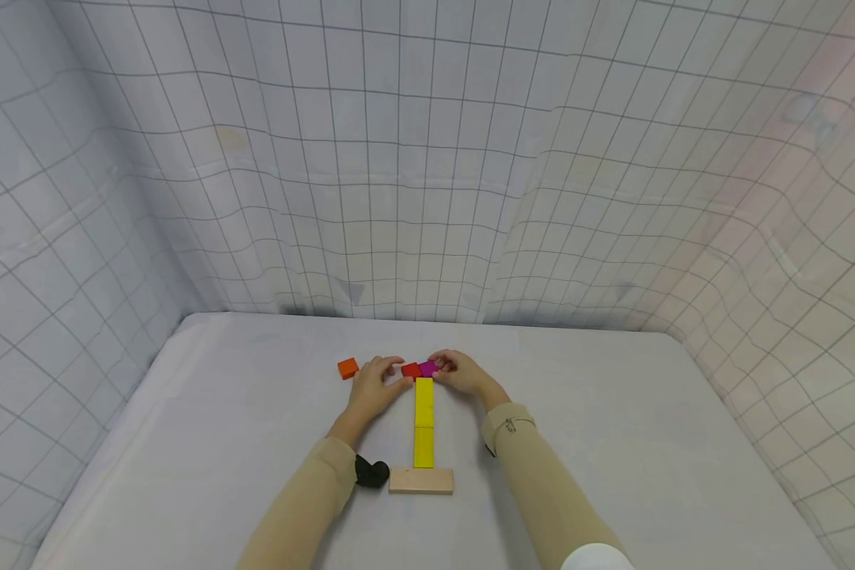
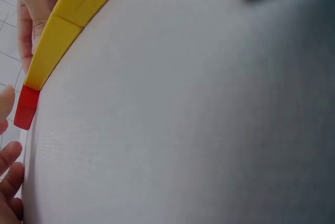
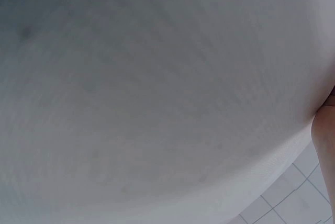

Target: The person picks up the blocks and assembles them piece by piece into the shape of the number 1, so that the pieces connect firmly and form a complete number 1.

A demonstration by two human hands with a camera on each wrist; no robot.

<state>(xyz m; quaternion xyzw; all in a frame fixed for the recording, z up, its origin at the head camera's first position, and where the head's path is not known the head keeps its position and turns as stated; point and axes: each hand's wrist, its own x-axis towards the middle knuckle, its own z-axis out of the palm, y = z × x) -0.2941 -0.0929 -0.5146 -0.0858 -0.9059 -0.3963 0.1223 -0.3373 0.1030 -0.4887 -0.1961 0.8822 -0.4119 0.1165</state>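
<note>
Two yellow blocks [image 1: 423, 419] lie end to end in a line on the table. At the line's far end a red block [image 1: 411, 370] and a magenta block [image 1: 427, 369] sit side by side. My right hand [image 1: 465, 375] pinches the magenta block between thumb and fingertips. Just left of the red block, my left hand [image 1: 374, 388] has its fingers spread and relaxed, holding nothing. The left wrist view shows a small gap between the left thumb [image 2: 5, 103] and the red block [image 2: 26, 108]. Only an edge of the right hand [image 3: 325, 135] appears in the right wrist view.
An orange block [image 1: 347, 368] lies left of the left hand. Across the near end of the yellow line lies a plain wooden block [image 1: 421, 480]. A black wrist device [image 1: 372, 473] sticks out by the left sleeve. Grid-patterned cloth [image 1: 427, 198] hangs behind the white table [image 1: 613, 443].
</note>
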